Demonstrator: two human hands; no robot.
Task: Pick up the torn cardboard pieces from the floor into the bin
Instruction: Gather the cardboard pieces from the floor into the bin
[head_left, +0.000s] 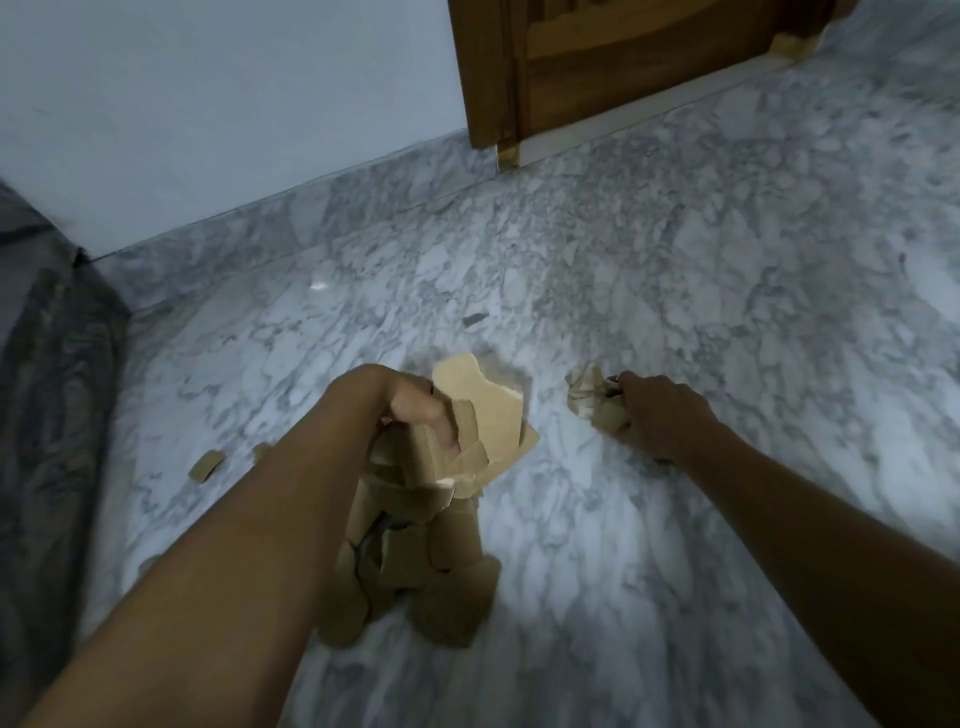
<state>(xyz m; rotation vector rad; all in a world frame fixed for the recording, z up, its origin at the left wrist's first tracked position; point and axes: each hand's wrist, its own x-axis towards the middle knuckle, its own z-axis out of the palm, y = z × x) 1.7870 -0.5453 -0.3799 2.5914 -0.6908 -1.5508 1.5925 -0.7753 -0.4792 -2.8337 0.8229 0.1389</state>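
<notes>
- Two bare forearms fill the foreground. The left forearm (218, 545) rises from the lower left corner and the right forearm (810, 525) comes in from the lower right.
- At the end of the left forearm, the left grip (415, 410) is a bare hand. Its fingers are curled over the top of a bunch of torn cardboard pieces (483, 426), with the thumb pressed onto the front sheets.
- That bunch is brown and ragged-edged, and it sits at mid-frame. More pieces trail down below the hand beside the forearm. I cannot tell whether those lowest ones hang from the hold or rest on the floor (701, 270).
- The right grip (660, 415) is low at the floor, well apart from the left one. Its fingers are closed round a crumpled piece (592, 397) of the same brown card, which sticks out to the left of the knuckles. I cannot tell whether this piece is lifted or touches the marble.
- One small piece (206, 465) lies loose on the floor to the left of the left forearm. Another scrap (261, 450) just beside it is partly hidden by the arm.
- The floor is grey-white veined marble, and a dark fleck (472, 318) lies on it beyond the hands.
- A pale wall (208, 104) meets the floor at the back, with a brown wooden door (623, 62) to its right.
- Dark patterned fabric (47, 364) runs along the left edge.
</notes>
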